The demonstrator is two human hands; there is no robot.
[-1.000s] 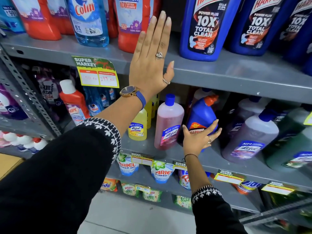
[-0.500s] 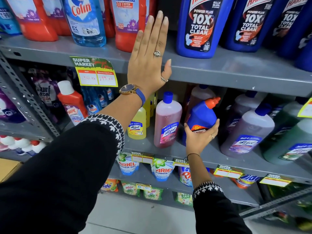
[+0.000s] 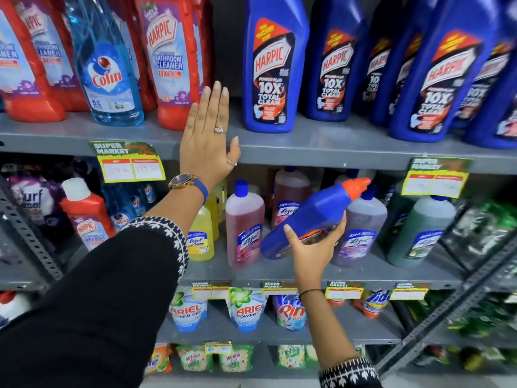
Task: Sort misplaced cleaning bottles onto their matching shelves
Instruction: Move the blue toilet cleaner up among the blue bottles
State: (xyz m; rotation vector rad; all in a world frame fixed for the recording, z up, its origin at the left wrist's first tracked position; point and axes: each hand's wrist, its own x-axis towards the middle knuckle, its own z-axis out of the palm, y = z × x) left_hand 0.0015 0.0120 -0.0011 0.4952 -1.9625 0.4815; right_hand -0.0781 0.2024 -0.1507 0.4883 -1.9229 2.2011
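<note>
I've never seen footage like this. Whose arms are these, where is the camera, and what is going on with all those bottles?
There is no machine here: a person wears a wide-angle camera on the head, looking forward and down, so you see their own two arms. The left hand rests flat and open against the edge of the upper shelf, where big blue Harpic bottles stand. The right hand has its grip around a smaller blue bottle with an orange cap, tilted in front of the middle shelf of pink, purple, yellow and green Lizol bottles. That blue bottle looks misplaced; it matches the row above.
</note>
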